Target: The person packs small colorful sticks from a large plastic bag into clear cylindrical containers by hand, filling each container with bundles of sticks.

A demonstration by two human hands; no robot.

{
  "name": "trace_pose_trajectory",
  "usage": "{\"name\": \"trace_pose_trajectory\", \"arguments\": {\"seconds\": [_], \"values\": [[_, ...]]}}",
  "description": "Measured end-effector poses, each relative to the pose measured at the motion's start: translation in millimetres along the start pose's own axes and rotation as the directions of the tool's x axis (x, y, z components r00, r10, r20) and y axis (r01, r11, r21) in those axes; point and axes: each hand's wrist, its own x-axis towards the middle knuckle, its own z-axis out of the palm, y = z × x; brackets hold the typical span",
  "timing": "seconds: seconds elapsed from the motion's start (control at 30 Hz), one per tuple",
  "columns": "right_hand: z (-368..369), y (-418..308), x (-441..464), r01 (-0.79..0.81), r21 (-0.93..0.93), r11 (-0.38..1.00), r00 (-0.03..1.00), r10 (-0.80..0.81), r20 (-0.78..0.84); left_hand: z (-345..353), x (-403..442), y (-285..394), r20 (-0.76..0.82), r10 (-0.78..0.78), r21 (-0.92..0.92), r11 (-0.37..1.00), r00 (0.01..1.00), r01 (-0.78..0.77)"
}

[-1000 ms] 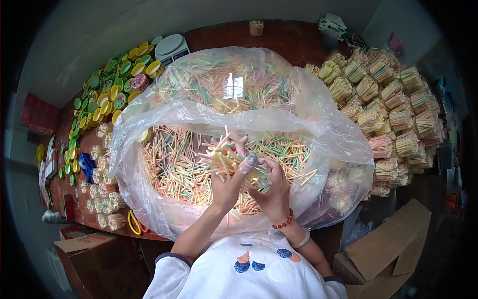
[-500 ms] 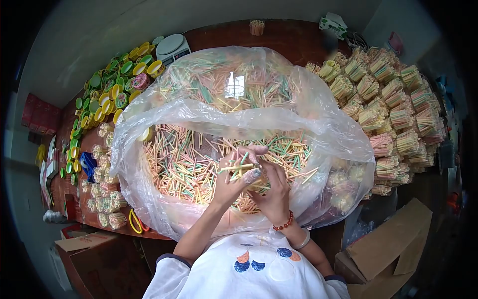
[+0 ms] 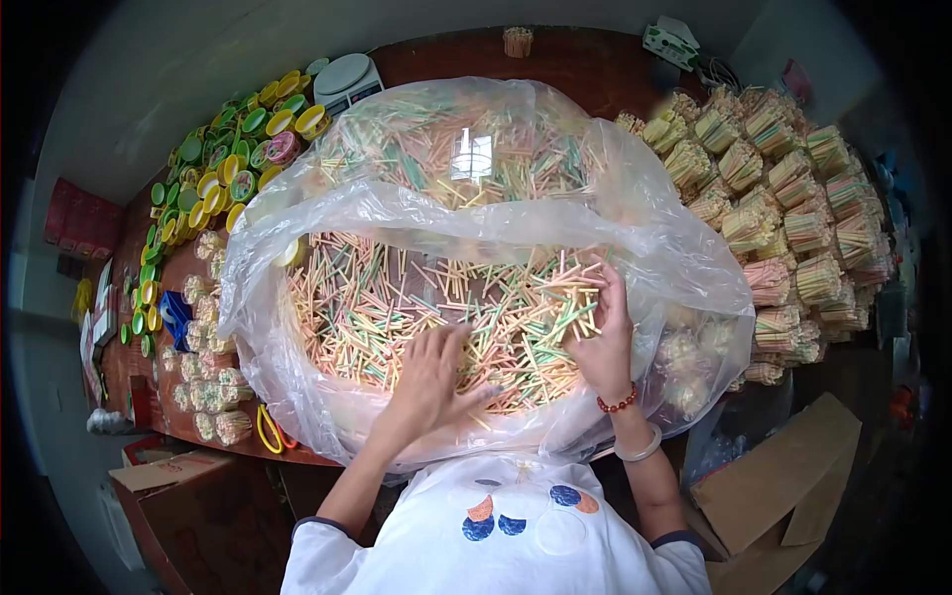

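A large clear plastic bag (image 3: pixel 416 203) lies on the table with its mouth toward me. Inside are many short, thin pastel sticks (image 3: pixel 347 327) in pink, yellow and green. My left hand (image 3: pixel 428 377) rests palm down over the sticks near the bag's front, thumb out and fingers apart, holding nothing that I can see. At the right side of the opening, my right hand (image 3: pixel 607 332) curls around a loose cluster of sticks (image 3: pixel 580 297). Its fingers are partly hidden by them. A bead bracelet and a pale bangle are on the right wrist.
Bundled sticks (image 3: pixel 793 233) are stacked high on the right; smaller bundles (image 3: pixel 213 392) stand on the left. Green and yellow cups (image 3: pixel 213 188) crowd the back left beside a scale (image 3: pixel 345 77). Yellow-handled scissors (image 3: pixel 268 431) lie by the front edge. Cardboard boxes (image 3: pixel 783 476) are below.
My hands have parted from over the middle of the bag, where they held several sticks together. The left moved left and down; the right moved right, to the sticks at that side.
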Motion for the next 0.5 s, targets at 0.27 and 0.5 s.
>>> {"name": "trace_pose_trajectory", "arguments": {"seconds": [0.27, 0.5], "values": [[0, 7, -7, -0.119, 0.016, 0.993, 0.992, 0.119, 0.044, 24, -1, 25, 0.171, -0.007, -0.054, 0.998, 0.985, 0.017], [7, 18, -2, -0.082, 0.053, 0.995, 0.985, 0.073, 0.159, 17, 13, -1, 0.346, -0.200, -0.661, 0.642, 0.917, 0.389]]}}
